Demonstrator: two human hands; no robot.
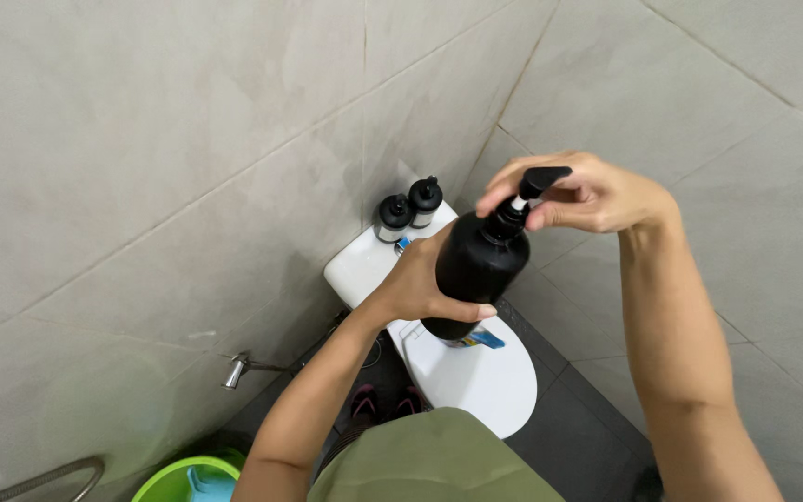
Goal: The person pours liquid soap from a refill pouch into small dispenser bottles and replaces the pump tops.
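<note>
I hold a black pump bottle (478,271) upright in front of me, above a white toilet (476,376). My left hand (415,284) wraps around the bottle's body from the left. My right hand (587,195) grips the black pump head (543,178) at the top, fingers pinched around the nozzle and neck. Two smaller dark bottles (409,210) stand on the toilet tank (360,265) behind.
Grey tiled walls close in on the left and right, meeting in a corner behind the toilet. A metal tap (234,370) sticks out of the left wall. A green bucket (183,479) sits at the bottom left beside a metal hose. Dark floor tiles surround the toilet.
</note>
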